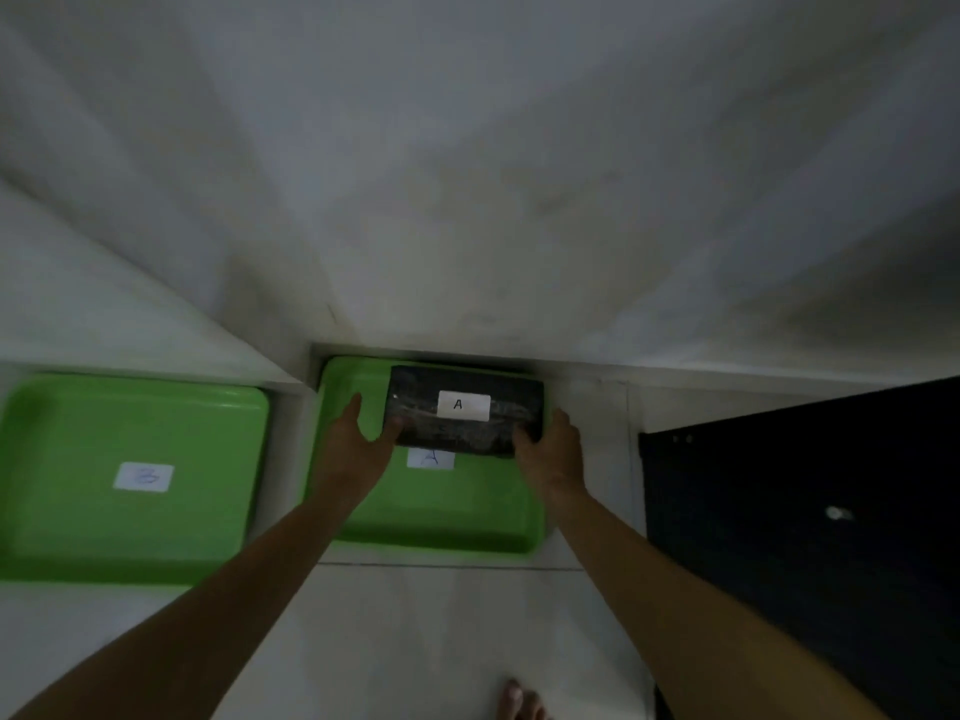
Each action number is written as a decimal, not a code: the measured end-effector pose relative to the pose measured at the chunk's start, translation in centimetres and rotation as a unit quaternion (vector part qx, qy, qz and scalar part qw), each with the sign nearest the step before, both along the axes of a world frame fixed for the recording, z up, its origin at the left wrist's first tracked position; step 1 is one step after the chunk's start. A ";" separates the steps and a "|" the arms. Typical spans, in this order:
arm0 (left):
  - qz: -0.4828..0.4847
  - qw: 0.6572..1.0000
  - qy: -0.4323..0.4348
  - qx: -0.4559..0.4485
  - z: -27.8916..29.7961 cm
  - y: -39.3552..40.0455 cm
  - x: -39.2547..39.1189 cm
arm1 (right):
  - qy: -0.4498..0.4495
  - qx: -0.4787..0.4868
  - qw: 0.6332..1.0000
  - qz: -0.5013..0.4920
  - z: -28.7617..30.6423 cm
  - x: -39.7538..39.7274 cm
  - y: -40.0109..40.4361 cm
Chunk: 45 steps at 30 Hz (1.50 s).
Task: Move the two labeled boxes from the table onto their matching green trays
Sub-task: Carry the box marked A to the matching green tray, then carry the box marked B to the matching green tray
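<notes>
A dark box with a white "A" label point(465, 410) is held over the far part of a green tray point(447, 517) that carries its own "A" label. My left hand point(363, 439) grips the box's left end and my right hand point(550, 444) grips its right end. Whether the box rests on the tray or hovers just above it, I cannot tell. A second green tray point(130, 537), marked with a white "B" label, lies on the floor to the left with nothing on it. The other labeled box is not in view.
Both trays lie on pale floor tiles against a white wall and a corner step point(291, 366). A dark table or cabinet point(805, 511) stands at the right. My bare toes point(519, 701) show at the bottom edge.
</notes>
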<state>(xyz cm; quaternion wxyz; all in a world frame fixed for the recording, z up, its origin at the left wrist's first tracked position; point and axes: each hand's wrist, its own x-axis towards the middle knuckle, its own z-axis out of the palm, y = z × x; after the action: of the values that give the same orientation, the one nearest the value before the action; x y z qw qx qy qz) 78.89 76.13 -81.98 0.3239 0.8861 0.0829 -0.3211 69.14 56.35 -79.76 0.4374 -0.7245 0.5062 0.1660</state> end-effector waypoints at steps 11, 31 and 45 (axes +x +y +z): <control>-0.168 0.981 -0.084 0.056 17.7 0.4 2.9 | -0.092 0.045 0.994 0.039 17.8 1.6 1.8; -0.314 0.946 -0.063 -0.059 71.2 -4.5 -19.8 | -0.177 0.025 0.982 0.053 70.6 -30.3 -4.2; -0.475 0.867 0.063 -0.135 82.3 -27.9 -51.2 | -0.103 -0.159 0.981 0.035 79.4 -64.3 -21.8</control>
<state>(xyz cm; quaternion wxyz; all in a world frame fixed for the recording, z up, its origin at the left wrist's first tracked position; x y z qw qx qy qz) 27.69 48.18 0.36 0.2431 0.7437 -0.3724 -0.4991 4.83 34.55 -0.38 0.3600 -0.8154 0.4527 0.0236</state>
